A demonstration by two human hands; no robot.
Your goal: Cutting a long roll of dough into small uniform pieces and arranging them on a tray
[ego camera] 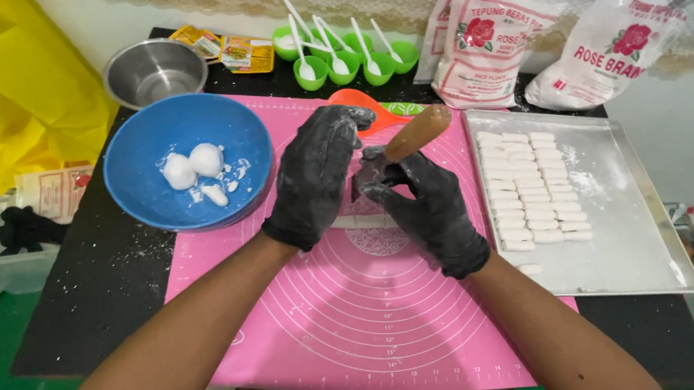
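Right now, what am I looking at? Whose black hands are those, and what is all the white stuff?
The picture comes from a camera worn on a person's head, looking down at their own two hands. Both hands wear black gloves dusted with white powder. The right hand grips a tool with a wooden handle. The left hand is cupped beside it, over white dough on a pink mat with printed circles. To the left, a blue bowl holds a few white dough lumps. To the right, a metal tray carries rows of small white dough pieces. Behind are a steel bowl, green cups with white spoons, and two bags of flour.
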